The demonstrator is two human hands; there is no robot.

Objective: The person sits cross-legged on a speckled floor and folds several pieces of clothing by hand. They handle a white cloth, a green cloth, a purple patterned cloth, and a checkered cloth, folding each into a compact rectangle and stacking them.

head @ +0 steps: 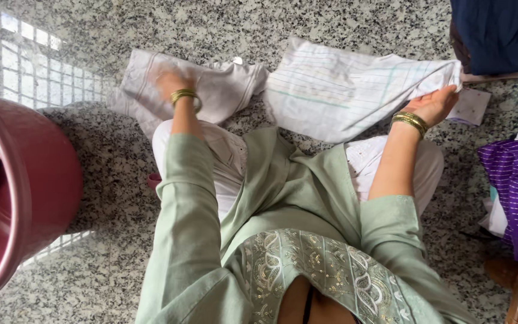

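A white cloth with thin coloured stripes [331,90] lies stretched across the speckled granite floor [103,174] in front of my knees. My left hand [172,81] presses down on its left, crumpled end, fingers blurred. My right hand [436,103] grips the cloth's right corner and holds it a little off the floor. Both wrists wear gold bangles. I sit cross-legged in a pale green tunic and white trousers.
A large pink bucket [13,198] stands at the left edge. A dark blue garment [499,33] lies at the top right. A purple striped cloth [514,180] and other folded fabrics are piled along the right side. A small white patterned piece [472,107] lies beyond my right hand.
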